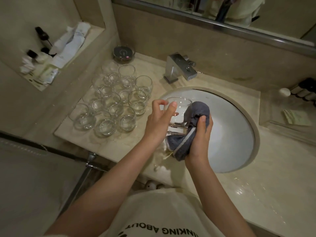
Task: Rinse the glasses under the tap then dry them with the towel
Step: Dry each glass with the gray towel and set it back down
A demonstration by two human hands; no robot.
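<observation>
One broad marble tabletop [256, 189], cream-coloured, glossy and beaded with water, fills most of what I see, running from the wall niche on the left to the far right edge. Set into it is a round white basin [229, 137], smooth and shallow, with a square chrome tap [181, 68] standing at the tabletop's back edge, its spout aimed toward the bowl.

On the tabletop's left end, between the basin and the left edge, stands a crowd of clear tumblers [111, 101], short, round-bellied and thick-based, all upright with mouths up, packed close and some touching.

Over the basin's left rim, the person holds one glass [177, 115] of the same kind. It is tilted, its long axis slanting so that the open mouth points up and away toward the tap and the heavy base points back toward the person's body. A dark grey towel [191, 132], thick terry with a paler hem band, wraps the glass's right side and underside.

The left hand [159, 122] grips the glass on its left wall, thumb and fingers curled near the rim. The right hand [200, 139] clutches the bunched towel, thumb pressed on top, pressing it against the glass.
</observation>
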